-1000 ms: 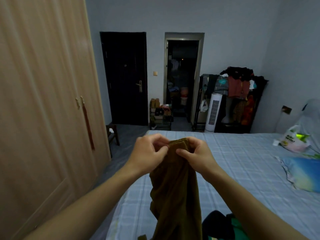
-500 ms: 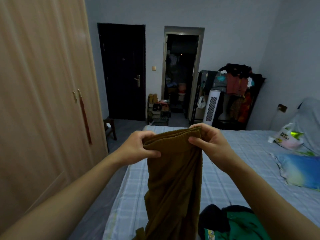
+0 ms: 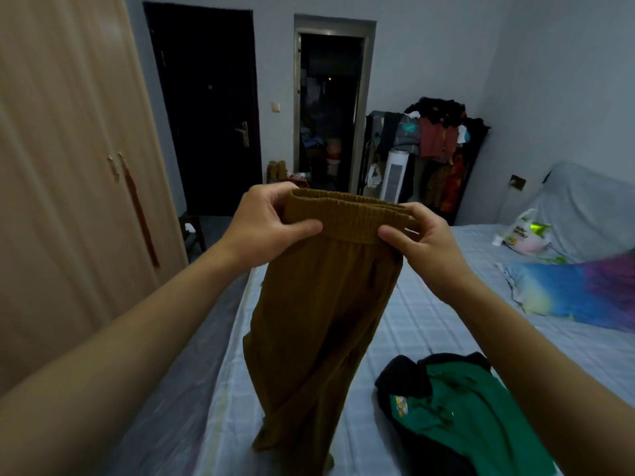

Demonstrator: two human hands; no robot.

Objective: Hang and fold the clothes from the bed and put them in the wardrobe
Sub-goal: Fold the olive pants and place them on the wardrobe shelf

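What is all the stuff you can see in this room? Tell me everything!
trousers: 1, brown, held up by the waistband over the bed
bed: 1, pale blue checked sheet, below the trousers
green and black clothes: 1 heap, on the bed, lower right
pillow: 1, blue and purple, right side of the bed
plastic bag: 1, white and green, far right of the bed
wardrobe: 1, light wood, doors closed, left
dark door: 1, closed, far wall
open doorway: 1, beside the dark door
clothes rack: 1, piled with mixed clothes, far corner
white fan: 1, beside the rack
left hand: 1, grips the waistband
right hand: 1, pinches the waistband
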